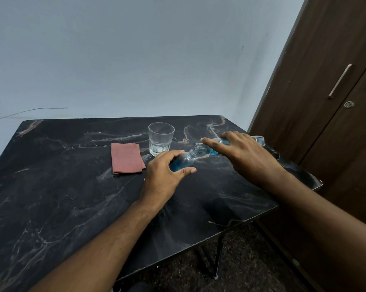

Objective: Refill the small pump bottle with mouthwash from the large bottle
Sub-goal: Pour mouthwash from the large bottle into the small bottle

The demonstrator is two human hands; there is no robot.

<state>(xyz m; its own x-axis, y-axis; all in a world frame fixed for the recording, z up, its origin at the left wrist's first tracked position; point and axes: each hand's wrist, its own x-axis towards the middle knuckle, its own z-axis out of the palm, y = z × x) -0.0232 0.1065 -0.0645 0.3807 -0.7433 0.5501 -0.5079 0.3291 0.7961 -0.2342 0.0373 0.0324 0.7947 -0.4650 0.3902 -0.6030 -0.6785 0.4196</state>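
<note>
My left hand point(166, 173) grips the small clear bottle point(183, 160), which holds blue liquid and has no pump on its neck. The bottle leans, its open neck pointing up and to the right. My right hand point(243, 157) holds the large clear bottle point(205, 149) tipped almost flat, its open mouth just above the small bottle's neck. Blue mouthwash pools at the large bottle's lower side near the mouth. My right hand hides most of the large bottle; its far end point(259, 140) shows past my fingers.
An empty faceted glass point(161, 139) stands behind the bottles on the black marble-patterned table point(62, 197). A folded reddish cloth point(127, 158) lies left of the glass. A dark wooden wardrobe point(329, 91) stands at the right, close to the table's edge.
</note>
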